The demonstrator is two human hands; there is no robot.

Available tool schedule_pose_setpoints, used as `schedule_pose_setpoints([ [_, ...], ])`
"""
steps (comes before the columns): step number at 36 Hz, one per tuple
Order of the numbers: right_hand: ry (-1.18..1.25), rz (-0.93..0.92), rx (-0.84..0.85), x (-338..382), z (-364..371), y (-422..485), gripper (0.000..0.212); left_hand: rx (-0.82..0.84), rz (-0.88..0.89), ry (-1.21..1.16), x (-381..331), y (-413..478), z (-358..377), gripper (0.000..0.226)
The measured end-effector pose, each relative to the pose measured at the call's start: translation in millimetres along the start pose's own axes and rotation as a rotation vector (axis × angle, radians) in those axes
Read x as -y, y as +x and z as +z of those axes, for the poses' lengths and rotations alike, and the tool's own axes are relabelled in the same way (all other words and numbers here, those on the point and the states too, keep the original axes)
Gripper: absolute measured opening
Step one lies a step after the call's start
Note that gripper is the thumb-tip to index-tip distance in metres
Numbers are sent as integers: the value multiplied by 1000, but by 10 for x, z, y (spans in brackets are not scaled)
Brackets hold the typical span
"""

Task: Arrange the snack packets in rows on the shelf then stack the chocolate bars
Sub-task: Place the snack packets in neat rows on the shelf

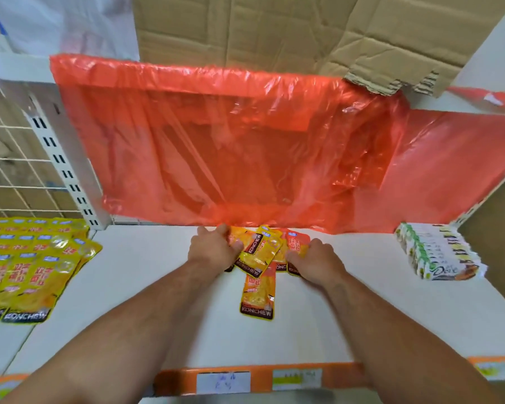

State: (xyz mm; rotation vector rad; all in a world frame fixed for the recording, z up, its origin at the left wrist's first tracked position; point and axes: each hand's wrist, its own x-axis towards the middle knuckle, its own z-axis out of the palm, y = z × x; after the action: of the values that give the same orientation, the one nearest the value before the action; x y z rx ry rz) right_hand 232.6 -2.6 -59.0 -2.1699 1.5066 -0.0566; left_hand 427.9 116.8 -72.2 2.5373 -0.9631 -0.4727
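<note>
A loose pile of yellow-orange snack packets (260, 252) lies at the back middle of the white shelf (146, 290). My left hand (212, 247) grips the pile's left side with curled fingers. From the right, my right hand (314, 259) holds the pile's other side. One packet (258, 295) sticks out toward me, flat on the shelf. At the shelf's left, several yellow packets (27, 266) lie in overlapping rows. A stack of chocolate bars (439, 252) sits at the right.
A red plastic sheet (231, 147) hangs over the upper shelf and hides the back of the pile. Crumpled cardboard (289, 33) lies above it. A slotted white upright (62, 167) and wire grid stand at left. An orange price strip (260, 377) runs along the front edge.
</note>
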Motion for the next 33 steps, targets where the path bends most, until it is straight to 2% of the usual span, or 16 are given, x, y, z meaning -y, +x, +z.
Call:
schedule_pose_setpoints([
  [5,-7,-12,10,-75,16,70,70,5,-7,-63,-3,-97,-8,80],
  [11,-2,-49,19,-123,27,122,74,-2,-73,-96,-40,-124,-11,120],
  [14,1,-57,27,-136,11,150,76,6,-94,-122,-53,-118,-20,125],
  [25,12,-64,61,-182,-7,198,77,48,-17,-155,-123,-177,-60,94],
  [33,46,-74,83,-196,-14,202,70,66,-32,-611,-52,-155,-69,50],
])
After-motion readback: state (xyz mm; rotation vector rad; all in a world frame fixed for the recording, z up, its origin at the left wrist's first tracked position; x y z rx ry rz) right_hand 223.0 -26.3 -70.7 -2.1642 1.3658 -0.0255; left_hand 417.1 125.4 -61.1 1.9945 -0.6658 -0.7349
